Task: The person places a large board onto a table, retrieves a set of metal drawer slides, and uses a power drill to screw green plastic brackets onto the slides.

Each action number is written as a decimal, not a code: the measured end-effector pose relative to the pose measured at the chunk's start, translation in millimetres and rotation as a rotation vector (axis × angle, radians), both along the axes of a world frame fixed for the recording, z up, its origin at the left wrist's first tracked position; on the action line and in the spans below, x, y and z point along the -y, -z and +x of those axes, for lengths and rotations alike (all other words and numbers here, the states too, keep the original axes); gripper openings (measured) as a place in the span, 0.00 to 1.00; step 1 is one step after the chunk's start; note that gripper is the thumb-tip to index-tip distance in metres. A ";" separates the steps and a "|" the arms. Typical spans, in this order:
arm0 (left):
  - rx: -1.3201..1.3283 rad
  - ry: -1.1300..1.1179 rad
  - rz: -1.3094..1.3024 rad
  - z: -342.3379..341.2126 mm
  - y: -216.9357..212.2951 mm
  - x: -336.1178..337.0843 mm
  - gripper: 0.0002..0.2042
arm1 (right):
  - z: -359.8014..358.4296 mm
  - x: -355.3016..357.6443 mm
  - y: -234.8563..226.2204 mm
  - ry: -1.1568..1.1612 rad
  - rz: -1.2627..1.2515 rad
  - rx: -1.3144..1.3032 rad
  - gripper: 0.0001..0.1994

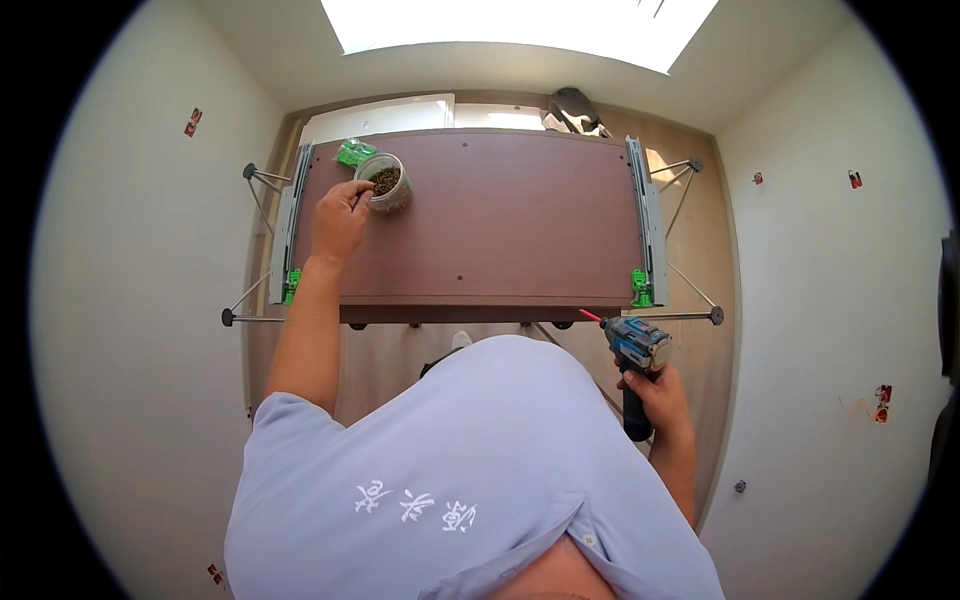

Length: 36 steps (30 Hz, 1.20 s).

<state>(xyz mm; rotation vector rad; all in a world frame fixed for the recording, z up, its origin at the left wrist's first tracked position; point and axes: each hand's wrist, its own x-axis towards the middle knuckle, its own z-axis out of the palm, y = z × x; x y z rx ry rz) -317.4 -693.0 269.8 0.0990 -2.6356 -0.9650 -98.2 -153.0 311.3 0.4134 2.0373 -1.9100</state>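
Observation:
My left hand (342,215) reaches over the far left of a brown wooden panel (520,215), fingers pinched together at the rim of a clear plastic jar (400,196). Small brownish screws (384,180) fill part of the jar; whatever sits between the fingertips is too small to make out. Behind the jar lies a green plastic packet (354,152). In my right hand (664,400), fingers wrapped round its grip, is a blue-and-black cordless driver (637,345). Its red-tipped bit points up and left, just off the panel's near right corner.
Metal drawer slides (648,225) with green clips (641,288) run along the panel's right and left sides. A folding stand's legs (690,317) stick out at both sides. Beyond the panel, white boards (380,117) and a dark bag (573,108) lie near the wall. White walls (830,300) close in both sides.

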 end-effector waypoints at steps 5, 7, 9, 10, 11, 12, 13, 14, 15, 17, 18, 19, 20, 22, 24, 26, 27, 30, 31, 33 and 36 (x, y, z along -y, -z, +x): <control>0.512 0.242 -0.666 -82.8 -26.0 10.9 0.10 | 5.4 30.9 4.2 0.072 -0.024 -0.035 0.13; 0.567 0.283 -0.857 -105.0 -18.3 4.1 0.09 | 10.5 36.9 6.4 0.072 0.033 -0.024 0.12; 0.577 0.328 -0.974 -116.3 -5.8 0.1 0.09 | 19.0 37.8 7.9 0.076 0.074 -0.007 0.12; 0.565 0.349 -0.996 -119.4 0.6 0.1 0.08 | 23.4 37.1 9.1 0.083 0.098 0.008 0.12; 0.552 0.373 -1.020 -122.6 6.1 -1.2 0.08 | 27.3 35.0 10.2 0.091 0.114 0.030 0.13; 0.535 0.380 -1.001 -124.2 10.3 0.3 0.08 | 31.6 33.9 11.9 0.111 0.117 0.031 0.13; 0.518 0.385 -0.981 -124.9 13.2 2.4 0.08 | 35.2 32.7 14.5 0.131 0.112 0.036 0.13; 0.512 0.390 -0.966 -124.7 14.5 4.9 0.08 | 38.8 31.7 15.9 0.141 0.091 0.034 0.13; 0.511 0.389 -0.951 -124.1 16.2 5.8 0.08 | 41.4 29.4 19.5 0.172 0.092 0.041 0.13; 0.532 0.380 -0.943 -123.1 15.2 6.7 0.09 | 45.3 25.5 23.4 0.211 0.045 0.042 0.14; 0.534 0.357 -0.939 -122.3 14.1 6.5 0.09 | 46.4 22.8 25.0 0.211 0.067 0.037 0.14; 0.511 0.347 -0.921 -121.0 12.0 5.1 0.09 | 46.8 18.3 26.2 0.206 0.073 0.032 0.14; 0.479 0.322 -0.902 -119.4 9.3 3.8 0.10 | 46.9 13.4 27.5 0.195 0.069 0.032 0.14; 0.484 0.275 -0.870 -114.6 2.9 -1.8 0.11 | 43.8 0.0 29.9 0.194 0.084 0.028 0.14; 0.381 0.157 -0.703 -102.5 -8.1 -9.9 0.11 | 43.0 -16.1 28.2 0.179 0.067 0.017 0.14; 0.124 0.070 -0.427 -79.2 -13.8 -26.2 0.09 | 40.9 -32.3 26.3 0.156 0.019 -0.017 0.14; 0.141 0.140 -0.138 -64.9 -11.5 -44.1 0.08 | 38.5 -40.2 25.6 0.151 0.014 -0.027 0.14; 0.308 0.276 0.615 -7.6 6.8 -120.6 0.06 | 31.8 -63.4 19.6 0.106 -0.049 -0.055 0.14; 0.432 0.318 0.818 13.2 16.0 -154.4 0.05 | 28.6 -71.8 17.0 0.076 -0.080 -0.062 0.14; 0.716 0.306 1.086 38.3 30.1 -217.9 0.06 | 17.3 -87.9 13.8 0.015 -0.123 -0.107 0.14; 0.933 0.346 1.273 61.0 39.6 -293.1 0.05 | 5.3 -106.7 10.6 -0.043 -0.171 -0.184 0.13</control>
